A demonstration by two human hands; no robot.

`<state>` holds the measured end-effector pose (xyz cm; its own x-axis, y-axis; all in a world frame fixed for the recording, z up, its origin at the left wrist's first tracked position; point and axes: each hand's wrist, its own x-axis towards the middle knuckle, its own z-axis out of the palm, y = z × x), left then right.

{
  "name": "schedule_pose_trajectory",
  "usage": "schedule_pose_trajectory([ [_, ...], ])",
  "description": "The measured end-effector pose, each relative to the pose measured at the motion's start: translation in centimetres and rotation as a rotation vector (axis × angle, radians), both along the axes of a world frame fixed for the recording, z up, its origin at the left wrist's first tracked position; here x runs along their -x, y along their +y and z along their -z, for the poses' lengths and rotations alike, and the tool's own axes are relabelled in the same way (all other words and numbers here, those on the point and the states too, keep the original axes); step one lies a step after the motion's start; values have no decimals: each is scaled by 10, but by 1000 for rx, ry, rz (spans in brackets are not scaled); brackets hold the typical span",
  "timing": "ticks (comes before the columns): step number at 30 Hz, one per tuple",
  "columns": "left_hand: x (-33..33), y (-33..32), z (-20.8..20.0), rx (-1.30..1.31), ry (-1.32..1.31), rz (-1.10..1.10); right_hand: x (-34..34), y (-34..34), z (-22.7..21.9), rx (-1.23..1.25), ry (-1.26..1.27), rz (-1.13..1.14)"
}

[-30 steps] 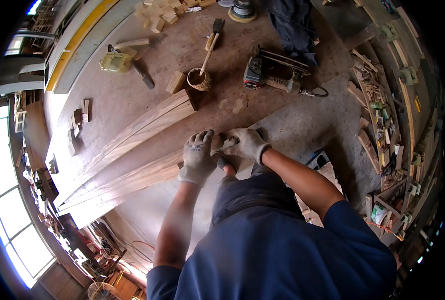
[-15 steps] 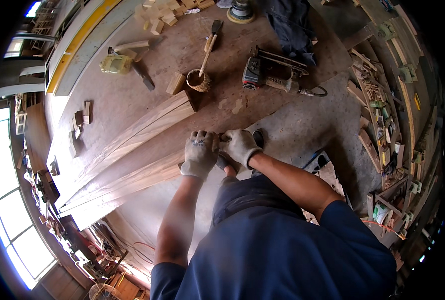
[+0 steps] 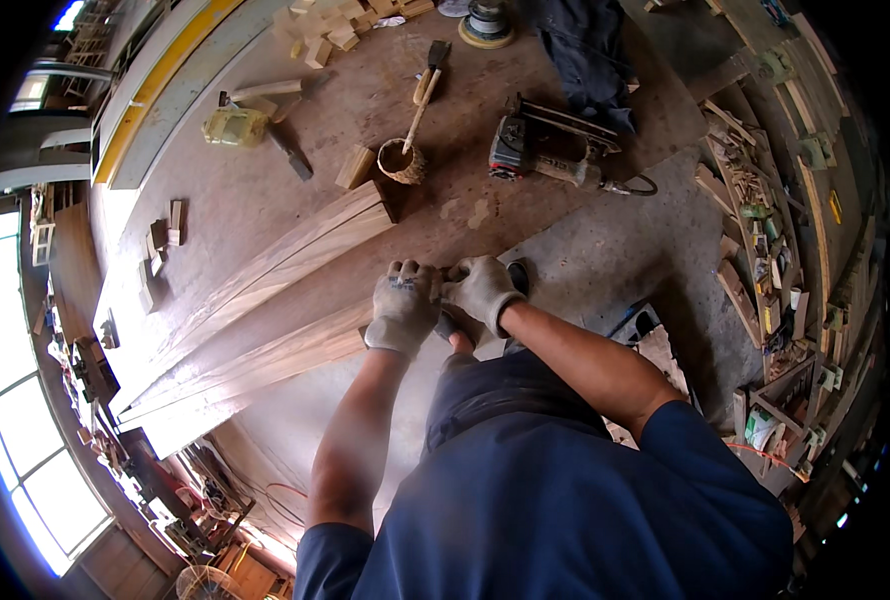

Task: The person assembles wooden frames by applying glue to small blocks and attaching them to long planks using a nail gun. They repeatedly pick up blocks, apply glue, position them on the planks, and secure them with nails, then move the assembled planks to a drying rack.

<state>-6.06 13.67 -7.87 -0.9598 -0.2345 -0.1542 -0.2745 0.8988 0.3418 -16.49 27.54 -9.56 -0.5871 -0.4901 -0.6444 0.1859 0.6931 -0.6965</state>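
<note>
In off-white work gloves, my left hand (image 3: 403, 305) and my right hand (image 3: 480, 293) meet at the table's near edge. The fingers of both are curled closed, knuckles up. A small brownish bit shows where they meet, but its kind is hidden by the gloves. Left of my left hand lies a long pale wooden board (image 3: 275, 350), its end close to the wrist. Beyond that, a second long wooden beam (image 3: 285, 250) runs the same way. Past its end stands a woven-looking round pot (image 3: 402, 176) with a wooden-handled brush (image 3: 423, 105) leaning in it.
A nail gun (image 3: 555, 160) with its hose lies ahead to the right, near dark cloth (image 3: 585, 60). A sander (image 3: 486, 25) and wood offcuts (image 3: 330, 30) sit at the back. Left are a yellowish bottle (image 3: 235, 127) and small blocks (image 3: 155, 245). Cluttered wooden racks (image 3: 765, 240) line the right.
The whole view has shifted very slightly, moving the table things a little to the right. My right hand's knuckles have turned slightly; both hands stay together in the same place.
</note>
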Motion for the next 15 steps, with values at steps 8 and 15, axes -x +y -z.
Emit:
schedule_pose_trajectory([
  [8, -1, 0, 1, 11, 36, 18, 1, -1, 8, -20, -85, 0],
  [15, 0, -1, 3, 4, 56, 20, 6, -1, -5, -39, -51, -59],
])
